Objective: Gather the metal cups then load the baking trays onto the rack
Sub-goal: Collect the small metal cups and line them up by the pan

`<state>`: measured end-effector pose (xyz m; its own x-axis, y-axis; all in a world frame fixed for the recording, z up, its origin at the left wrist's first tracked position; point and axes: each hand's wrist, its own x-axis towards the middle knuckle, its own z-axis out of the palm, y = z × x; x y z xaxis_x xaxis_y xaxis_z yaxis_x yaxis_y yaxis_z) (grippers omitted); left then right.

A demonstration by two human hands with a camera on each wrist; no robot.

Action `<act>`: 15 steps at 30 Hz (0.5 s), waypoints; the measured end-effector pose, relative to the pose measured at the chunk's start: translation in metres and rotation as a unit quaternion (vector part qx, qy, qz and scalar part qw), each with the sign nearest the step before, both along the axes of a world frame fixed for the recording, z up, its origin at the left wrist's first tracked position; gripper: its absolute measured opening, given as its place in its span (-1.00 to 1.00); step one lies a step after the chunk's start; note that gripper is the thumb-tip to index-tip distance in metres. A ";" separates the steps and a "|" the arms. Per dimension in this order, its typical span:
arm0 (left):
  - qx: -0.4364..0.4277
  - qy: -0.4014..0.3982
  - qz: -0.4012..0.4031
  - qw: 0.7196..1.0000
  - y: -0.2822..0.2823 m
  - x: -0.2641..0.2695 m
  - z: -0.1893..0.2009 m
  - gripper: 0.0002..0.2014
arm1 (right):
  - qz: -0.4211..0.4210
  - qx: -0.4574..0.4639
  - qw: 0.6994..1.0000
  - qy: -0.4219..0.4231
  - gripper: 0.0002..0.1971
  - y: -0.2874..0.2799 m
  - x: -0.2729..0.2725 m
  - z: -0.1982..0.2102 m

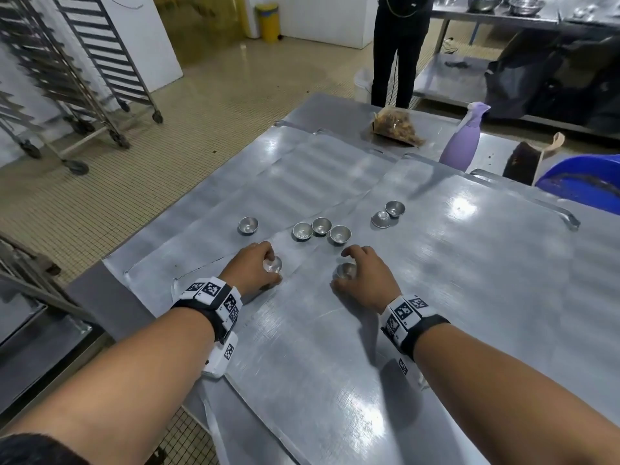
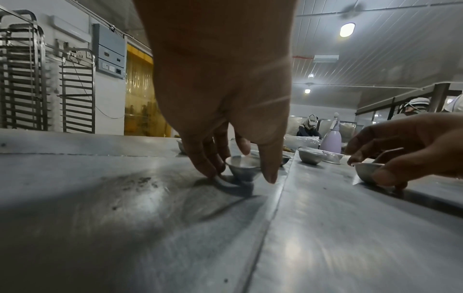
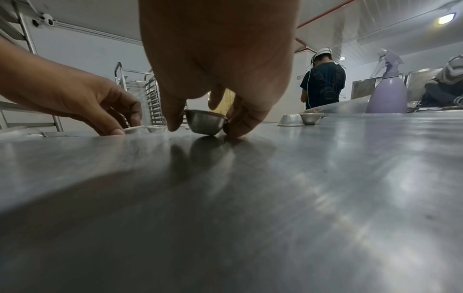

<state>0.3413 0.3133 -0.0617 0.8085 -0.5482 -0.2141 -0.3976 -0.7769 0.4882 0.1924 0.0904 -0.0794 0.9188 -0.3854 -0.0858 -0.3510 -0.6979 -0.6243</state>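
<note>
Several small metal cups stand on overlapping flat baking trays (image 1: 469,263) on a steel table. My left hand (image 1: 271,266) grips one cup (image 1: 274,264) between thumb and fingers; in the left wrist view the same cup (image 2: 244,167) sits on the tray inside my left hand (image 2: 243,175). My right hand (image 1: 345,270) pinches another cup (image 1: 347,270), which the right wrist view shows as a cup (image 3: 206,123) touching the tray. Beyond my hands lie a lone cup (image 1: 248,225), a cluster of three cups (image 1: 322,226) and a pair of cups (image 1: 389,214), one of them upside down.
Wheeled tray racks (image 1: 100,62) stand on the floor at the far left. At the table's back are a brown-filled bag (image 1: 396,125), a purple spray bottle (image 1: 461,142), a brush (image 1: 523,162) and a blue tub (image 1: 583,182). A person (image 1: 399,45) stands behind the table.
</note>
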 end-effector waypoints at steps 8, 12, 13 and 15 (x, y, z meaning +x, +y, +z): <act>-0.013 -0.013 -0.003 1.000 0.002 -0.004 -0.002 -0.32 | -0.001 -0.005 1.000 0.014 -0.37 0.003 -0.005 0.003; 0.012 -0.014 -0.014 1.000 0.002 -0.002 -0.003 -0.31 | -0.001 -0.019 1.000 0.023 -0.36 0.003 -0.005 0.001; 0.012 -0.016 -0.016 1.000 0.001 -0.003 -0.002 -0.36 | -0.001 -0.025 0.999 0.027 -0.37 0.003 -0.004 0.000; 0.005 -0.019 -0.019 1.000 0.000 -0.003 0.000 -0.51 | 0.000 -0.036 0.999 0.037 -0.39 0.002 -0.004 -0.001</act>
